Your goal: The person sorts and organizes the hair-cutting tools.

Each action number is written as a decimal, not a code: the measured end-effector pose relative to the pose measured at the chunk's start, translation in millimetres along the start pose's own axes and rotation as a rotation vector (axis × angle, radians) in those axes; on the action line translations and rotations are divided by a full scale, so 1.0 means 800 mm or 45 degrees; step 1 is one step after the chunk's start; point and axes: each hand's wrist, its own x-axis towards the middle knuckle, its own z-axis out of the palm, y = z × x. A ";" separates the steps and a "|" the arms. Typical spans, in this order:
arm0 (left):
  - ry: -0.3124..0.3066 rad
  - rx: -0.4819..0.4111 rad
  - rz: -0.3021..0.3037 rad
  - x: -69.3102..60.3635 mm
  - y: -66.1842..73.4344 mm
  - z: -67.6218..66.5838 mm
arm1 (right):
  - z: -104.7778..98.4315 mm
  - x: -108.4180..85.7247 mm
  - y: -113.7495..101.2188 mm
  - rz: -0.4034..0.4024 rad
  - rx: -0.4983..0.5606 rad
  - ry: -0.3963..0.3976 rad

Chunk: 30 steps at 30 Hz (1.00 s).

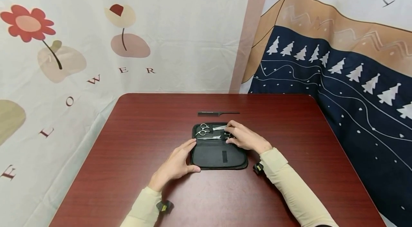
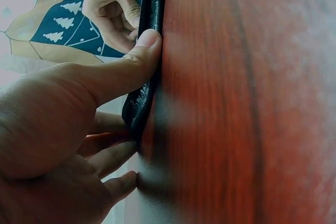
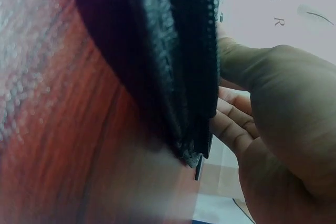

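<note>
A black zip case lies opened out on the table, with two pairs of silver scissors in its far half. The upper scissors have their finger rings at the left. The lower scissors point their blades left, and their handles are partly covered by my right hand, whose curled fingers and thumb pinch around them. My left hand rests along the case's left side, fingers extended and fairly straight, thumb pressing the near edge. The right fingertips' exact contact is hidden in the right wrist view.
A black tail comb lies on the red-brown table, just beyond the case. Behind the table hang a pale flower-print curtain and a dark curtain with white trees.
</note>
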 end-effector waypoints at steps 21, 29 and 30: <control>0.003 0.013 0.001 -0.001 -0.002 0.001 | -0.008 -0.050 0.000 0.124 0.107 0.112; 0.004 0.011 0.010 -0.001 0.000 -0.001 | -0.012 -0.084 0.000 0.178 0.148 0.041; 0.003 0.014 0.011 -0.001 0.001 -0.001 | -0.012 -0.089 0.000 0.179 0.146 0.037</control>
